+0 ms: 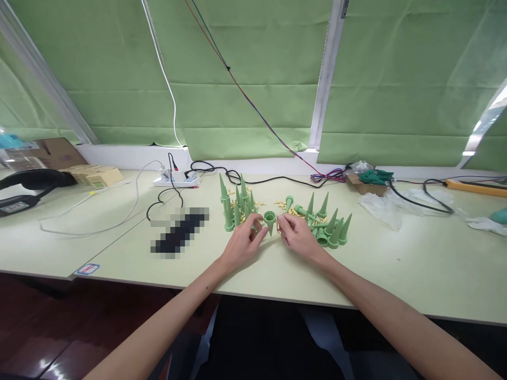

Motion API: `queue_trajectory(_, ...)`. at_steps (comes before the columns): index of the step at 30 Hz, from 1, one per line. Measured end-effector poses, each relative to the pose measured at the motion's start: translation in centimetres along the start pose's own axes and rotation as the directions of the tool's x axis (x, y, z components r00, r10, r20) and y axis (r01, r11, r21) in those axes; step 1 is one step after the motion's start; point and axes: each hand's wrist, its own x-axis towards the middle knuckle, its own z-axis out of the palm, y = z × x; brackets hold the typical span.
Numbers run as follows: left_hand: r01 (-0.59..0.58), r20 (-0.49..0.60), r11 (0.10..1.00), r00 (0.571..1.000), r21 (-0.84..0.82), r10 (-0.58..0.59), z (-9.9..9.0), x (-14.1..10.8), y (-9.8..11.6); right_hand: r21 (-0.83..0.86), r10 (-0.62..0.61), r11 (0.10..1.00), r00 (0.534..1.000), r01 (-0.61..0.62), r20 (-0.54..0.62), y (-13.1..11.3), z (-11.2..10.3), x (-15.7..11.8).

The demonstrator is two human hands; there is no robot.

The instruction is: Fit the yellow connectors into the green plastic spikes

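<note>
Between the thumb and fingers of my left hand (246, 237) is a green hollow plastic spike (270, 217), its round open end up and its point down. Close beside its rim, my right hand (296, 234) is pinched on what looks like a small yellow piece, mostly hidden by the fingertips. Several green spikes (237, 203) stand points up behind my left hand. More green spikes (333, 232), some upright and some lying over, are grouped beyond my right hand. Small yellow pieces (280, 205) lie scattered around both groups.
On the left are a blurred dark object (180, 232), a white power strip (174, 179), headphones (34, 184) and yellowish boxes (95, 176). Black cable (273, 179) runs along the back. At the right lie a small carton (366, 186) and clear plastic bags (384, 208).
</note>
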Motion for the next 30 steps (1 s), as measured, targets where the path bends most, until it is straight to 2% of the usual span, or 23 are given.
queue_trajectory(4, -0.026, -0.017, 1.000, 1.000, 0.014, 0.026, -0.3, 0.1, 0.0, -0.011, -0.020, 1.000, 1.000, 0.020, -0.015, -0.1, -0.1, 0.0)
queue_trajectory(9, 0.079, 0.008, 0.992, 0.997, -0.102, -0.078, -0.3, 0.2, -0.2, -0.033, -0.090, 0.995, 0.993, 0.093, 0.076, -0.5, 0.0, -0.3)
queue_trajectory(12, 0.093, 0.025, 0.990, 0.996, -0.110, -0.091, -0.3, 0.1, -0.4, -0.069, -0.115, 0.990, 0.988, 0.123, 0.106, -0.7, 0.0, -0.4)
queue_trajectory(20, 0.012, 0.055, 0.998, 0.998, -0.056, -0.009, -0.5, 0.0, -0.2, -0.099, -0.130, 0.985, 0.988, 0.138, 0.082, -0.2, -0.1, -0.5)
queue_trajectory(26, -0.114, 0.079, 0.993, 0.991, 0.015, 0.112, -0.7, 0.2, 0.1, -0.134, -0.143, 0.980, 0.988, 0.150, 0.063, 0.0, 0.0, -0.3)
queue_trajectory(30, -0.096, 0.100, 0.995, 0.991, 0.023, 0.093, -0.6, 0.1, 0.2, -0.175, -0.130, 0.975, 0.991, 0.136, 0.045, 0.3, 0.0, -0.2)
